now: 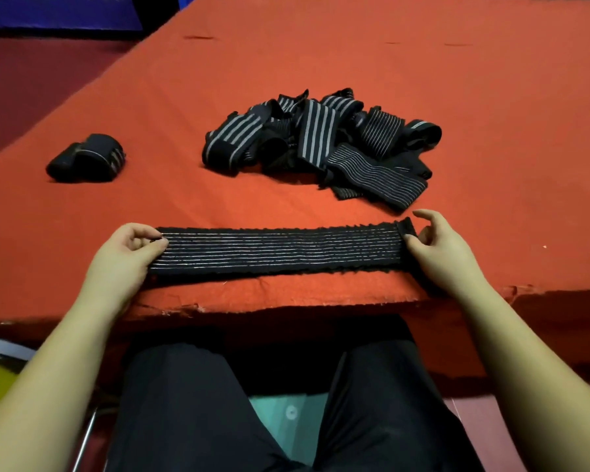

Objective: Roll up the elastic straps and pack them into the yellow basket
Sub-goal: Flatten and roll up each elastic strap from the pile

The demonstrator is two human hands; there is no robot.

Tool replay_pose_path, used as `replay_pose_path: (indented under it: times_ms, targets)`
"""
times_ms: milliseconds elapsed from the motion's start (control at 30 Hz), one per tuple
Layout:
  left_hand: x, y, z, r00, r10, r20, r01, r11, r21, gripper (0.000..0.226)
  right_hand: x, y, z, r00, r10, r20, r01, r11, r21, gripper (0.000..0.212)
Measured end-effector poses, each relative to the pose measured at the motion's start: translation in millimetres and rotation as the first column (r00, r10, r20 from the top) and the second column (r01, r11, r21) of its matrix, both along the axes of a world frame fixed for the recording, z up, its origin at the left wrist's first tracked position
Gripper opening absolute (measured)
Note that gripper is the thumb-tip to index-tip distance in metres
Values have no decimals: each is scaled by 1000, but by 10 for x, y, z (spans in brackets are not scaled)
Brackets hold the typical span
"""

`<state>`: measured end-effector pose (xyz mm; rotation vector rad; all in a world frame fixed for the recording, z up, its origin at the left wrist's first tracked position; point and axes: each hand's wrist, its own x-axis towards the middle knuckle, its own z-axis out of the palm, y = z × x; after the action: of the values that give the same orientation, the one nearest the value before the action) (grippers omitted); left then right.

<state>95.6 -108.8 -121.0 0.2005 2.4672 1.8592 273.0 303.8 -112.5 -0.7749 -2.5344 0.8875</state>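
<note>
Black striped elastic strap (280, 252) stretched flat along the near edge of the red table (423, 80). Left hand (126, 250) pinches its left end, right hand (443, 247) pinches the right end, index finger raised. Loose strap pile (321, 141) lies behind; rolled strap (89, 158) far left.

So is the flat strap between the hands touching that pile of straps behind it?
Apart. The head view shows a strip of red table cover between the stretched strap and the nearest piece of the pile.
</note>
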Motion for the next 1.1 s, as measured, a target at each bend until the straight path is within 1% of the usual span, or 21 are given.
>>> replay_pose_path:
  times_ms: [133,300,433,567,700,833,967,1100]
  targets:
    - [-28,17,-52,999,40,-1,-40,997,-73,14,-1,-36,-31,999,-36,30,35,999,42,45]
    - [-16,85,-71,995,90,-49,-98,976,-195,7,3,-99,-72,998,-63,32,60,994,89,42]
    - [2,105,-72,989,120,-87,-140,949,-282,7,6,-117,-111,997,-78,28,74,989,130,39]
    - [26,111,-66,982,128,-135,-168,923,-345,7,18,-126,-129,995,-99,16,96,987,131,40]
    - [66,141,-67,977,136,-165,-194,886,-421,7,9,-147,-147,992,-124,33,117,979,166,39]
    - [126,207,-51,969,130,-210,-219,847,-484,10,5,-160,-187,989,-144,32,134,970,202,39]
    - [173,242,-62,960,90,-265,-231,789,-569,20,17,-169,-210,980,-192,43,177,957,228,40]
    - [208,254,-61,953,94,-289,-256,762,-595,24,26,-172,-215,968,-233,92,208,952,224,41]
